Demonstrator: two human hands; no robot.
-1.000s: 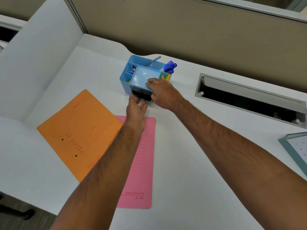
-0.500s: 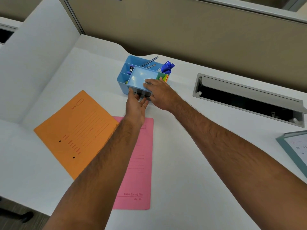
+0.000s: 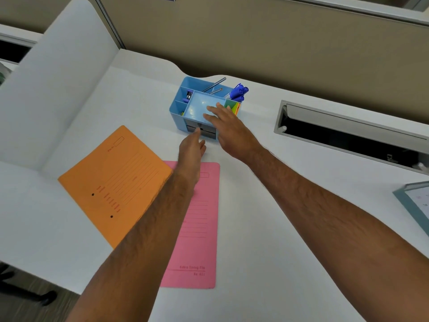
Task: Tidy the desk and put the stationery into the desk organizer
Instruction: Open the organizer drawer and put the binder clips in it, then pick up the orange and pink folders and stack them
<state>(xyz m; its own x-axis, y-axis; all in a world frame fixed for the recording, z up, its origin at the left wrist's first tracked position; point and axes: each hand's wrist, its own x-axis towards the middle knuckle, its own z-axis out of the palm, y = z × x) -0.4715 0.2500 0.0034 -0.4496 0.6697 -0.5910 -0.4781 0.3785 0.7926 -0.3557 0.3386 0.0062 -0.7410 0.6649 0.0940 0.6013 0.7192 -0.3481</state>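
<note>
A light blue desk organizer stands at the back middle of the white desk. It holds blue markers, two grey pens, a small purple item and coloured sticky notes. My right hand lies flat on the organizer's front tray, fingers spread. My left hand reaches to the dark drawer in the organizer's front, fingertips touching its face. Neither hand holds anything.
An orange folder lies at the left, partly over a pink folder under my left forearm. A grey cable slot opens in the desk at the right. A teal-framed calendar sits at the right edge. White partition on the left.
The organizer's dark drawer, pulled out a second ago, now sits flush in the front. My left hand has drawn back slightly; my right hand stays on top.
</note>
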